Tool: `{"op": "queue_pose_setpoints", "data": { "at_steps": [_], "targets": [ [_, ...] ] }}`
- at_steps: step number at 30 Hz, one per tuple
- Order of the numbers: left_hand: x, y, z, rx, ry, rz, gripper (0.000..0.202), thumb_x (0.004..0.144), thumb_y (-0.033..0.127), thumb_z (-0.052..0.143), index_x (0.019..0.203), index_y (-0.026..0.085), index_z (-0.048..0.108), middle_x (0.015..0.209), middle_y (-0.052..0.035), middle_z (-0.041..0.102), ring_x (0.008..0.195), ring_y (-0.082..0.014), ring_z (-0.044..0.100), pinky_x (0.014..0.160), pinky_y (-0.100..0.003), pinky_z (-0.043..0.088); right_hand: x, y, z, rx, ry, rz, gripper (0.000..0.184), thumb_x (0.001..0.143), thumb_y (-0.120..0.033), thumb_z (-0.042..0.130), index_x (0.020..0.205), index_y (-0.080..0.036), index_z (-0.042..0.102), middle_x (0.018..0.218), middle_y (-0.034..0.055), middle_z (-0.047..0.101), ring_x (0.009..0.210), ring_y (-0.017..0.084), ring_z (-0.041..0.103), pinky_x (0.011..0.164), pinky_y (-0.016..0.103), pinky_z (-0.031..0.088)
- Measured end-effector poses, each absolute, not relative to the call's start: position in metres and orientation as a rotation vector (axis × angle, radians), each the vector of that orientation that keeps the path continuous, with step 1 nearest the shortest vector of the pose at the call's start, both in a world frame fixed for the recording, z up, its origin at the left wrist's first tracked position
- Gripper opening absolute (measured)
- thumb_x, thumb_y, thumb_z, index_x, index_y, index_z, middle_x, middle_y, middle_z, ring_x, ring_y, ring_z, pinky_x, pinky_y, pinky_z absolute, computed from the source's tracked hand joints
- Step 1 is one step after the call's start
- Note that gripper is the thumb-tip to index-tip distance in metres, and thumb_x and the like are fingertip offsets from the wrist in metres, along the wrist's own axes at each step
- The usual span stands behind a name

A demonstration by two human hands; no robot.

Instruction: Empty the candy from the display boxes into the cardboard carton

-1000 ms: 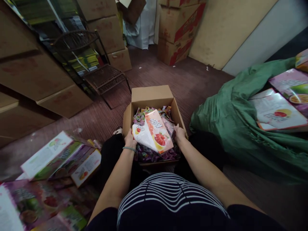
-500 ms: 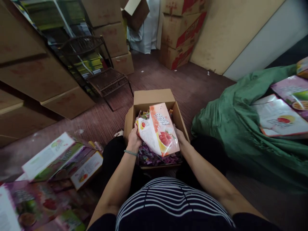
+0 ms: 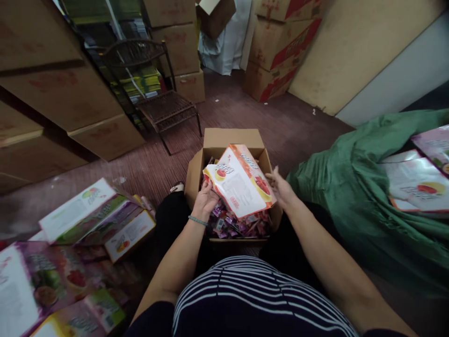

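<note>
A white and orange printed carton (image 3: 239, 187) with red fruit pictures is tilted over an open cardboard box (image 3: 231, 138) between my knees. My left hand (image 3: 206, 200), with a beaded bracelet at its wrist, grips the carton's left end, fingers curled at its edge. At the other end is my right hand (image 3: 280, 188), its fingers stretched out and apart beside the carton's edge; whether it touches is hard to see. Small purple and pink sachets (image 3: 242, 225) fill the box below the carton.
Printed fruit cartons (image 3: 79, 210) lie on the floor at left. A green cloth sack (image 3: 336, 187) holding more cartons is at right. Beyond stand a brown metal chair (image 3: 168, 107), stacked cardboard boxes (image 3: 59, 89) and red-marked boxes (image 3: 280, 51) by the wall.
The carton has turned so its white face shows more widely. My right hand has opened its fingers at the carton's right end. The whole view has shifted slightly.
</note>
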State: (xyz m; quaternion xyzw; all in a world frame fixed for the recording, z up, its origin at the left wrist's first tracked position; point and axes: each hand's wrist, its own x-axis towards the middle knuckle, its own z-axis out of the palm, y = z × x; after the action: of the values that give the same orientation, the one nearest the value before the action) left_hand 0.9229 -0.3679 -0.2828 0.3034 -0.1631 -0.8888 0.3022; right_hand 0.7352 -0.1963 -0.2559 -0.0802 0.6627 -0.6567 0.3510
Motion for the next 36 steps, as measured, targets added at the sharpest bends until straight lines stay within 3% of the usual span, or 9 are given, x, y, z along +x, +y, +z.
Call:
{"op": "queue_pose_setpoints", "data": {
  "at_steps": [3,6,11,16,21,24,27,30,36],
  "targets": [
    [0.921,-0.365,-0.291,0.82,-0.444,-2.314,0.017,0.092,0.008,0.059,0.1,0.022,0.065,0.108,-0.0017,0.075,0.114,-0.0168,0.066,0.106,-0.032,0.049,0.743,-0.181,-0.239,-0.236,1.648,-1.547,0.078,0.073,-0.079,0.068,0.126,-0.022,0.062,0.116,0.0096,0.068,0.101,0.025,0.068,0.086,0.037,0.059],
    [0.919,-0.362,-0.294,0.807,-0.439,-2.334,0.018,0.091,0.011,0.062,0.104,0.023,0.064,0.112,-0.0016,0.075,0.118,-0.018,0.065,0.107,-0.034,0.048,0.762,-0.176,-0.234,-0.299,1.745,-1.469,0.103,0.056,-0.054,0.092,0.144,-0.025,0.048,0.13,0.0094,0.063,0.113,0.027,0.064,0.094,0.037,0.057],
    [0.928,-0.356,-0.289,0.741,-0.422,-2.366,0.021,0.092,0.013,0.061,0.109,0.024,0.065,0.115,-0.0018,0.074,0.122,-0.0187,0.063,0.109,-0.035,0.046,0.806,-0.172,-0.235,-0.468,1.904,-1.522,0.119,0.064,-0.057,0.085,0.16,-0.023,0.024,0.14,0.0144,0.056,0.122,0.032,0.06,0.102,0.048,0.053],
    [0.932,-0.358,-0.283,0.657,-0.516,-2.361,0.019,0.097,0.02,0.055,0.111,0.022,0.068,0.107,-0.0033,0.074,0.11,-0.0179,0.067,0.103,-0.032,0.05,0.824,-0.161,-0.213,-1.041,2.294,-1.427,0.103,0.07,-0.054,0.083,0.157,-0.025,0.036,0.149,0.0127,0.047,0.135,0.033,0.048,0.116,0.053,0.039],
    [0.932,-0.368,-0.296,1.25,-1.175,-2.02,0.026,0.093,0.038,0.063,0.105,0.017,0.069,0.099,-0.0107,0.072,0.103,-0.0251,0.068,0.093,-0.035,0.053,0.795,-0.158,-0.222,-1.009,2.486,-1.555,0.088,0.075,-0.057,0.075,0.15,-0.019,0.047,0.142,0.0147,0.053,0.131,0.033,0.049,0.116,0.051,0.037],
    [0.936,-0.353,-0.311,1.487,-1.603,-1.718,0.07,0.056,0.031,0.094,0.119,0.017,0.068,0.136,-0.0231,0.058,0.137,-0.0472,0.042,0.111,-0.056,0.037,0.778,-0.154,-0.228,-0.821,2.449,-1.715,0.089,0.078,-0.055,0.074,0.153,-0.019,0.042,0.147,0.013,0.05,0.131,0.03,0.05,0.115,0.048,0.039],
    [0.938,-0.321,-0.334,1.564,-2.278,-1.307,0.131,0.035,0.028,0.102,0.153,0.021,0.044,0.162,-0.0311,0.02,0.141,-0.0632,0.02,0.106,-0.077,0.023,0.766,-0.149,-0.225,-0.758,2.415,-1.831,0.092,0.076,-0.053,0.078,0.154,-0.02,0.041,0.149,0.0122,0.048,0.132,0.029,0.05,0.114,0.046,0.042],
    [0.932,-0.297,-0.364,1.497,-2.754,-0.882,0.144,0.045,0.037,0.1,0.163,0.023,0.019,0.165,-0.0312,0.007,0.142,-0.0637,0.016,0.105,-0.079,0.022,0.75,-0.147,-0.226,-0.561,2.272,-1.947,0.097,0.071,-0.052,0.082,0.152,-0.018,0.043,0.134,0.0135,0.06,0.117,0.03,0.061,0.105,0.048,0.051],
    [0.881,-0.331,-0.396,1.441,-2.88,-0.653,0.121,0.068,0.053,0.084,0.164,0.022,0.016,0.167,-0.0261,0.005,0.147,-0.0572,0.014,0.109,-0.075,0.024,0.715,-0.146,-0.252,-0.009,1.793,-2.193,0.09,0.064,-0.042,0.086,0.144,-0.021,0.051,0.121,0.0108,0.068,0.102,0.03,0.069,0.091,0.049,0.06]
  ]
}}
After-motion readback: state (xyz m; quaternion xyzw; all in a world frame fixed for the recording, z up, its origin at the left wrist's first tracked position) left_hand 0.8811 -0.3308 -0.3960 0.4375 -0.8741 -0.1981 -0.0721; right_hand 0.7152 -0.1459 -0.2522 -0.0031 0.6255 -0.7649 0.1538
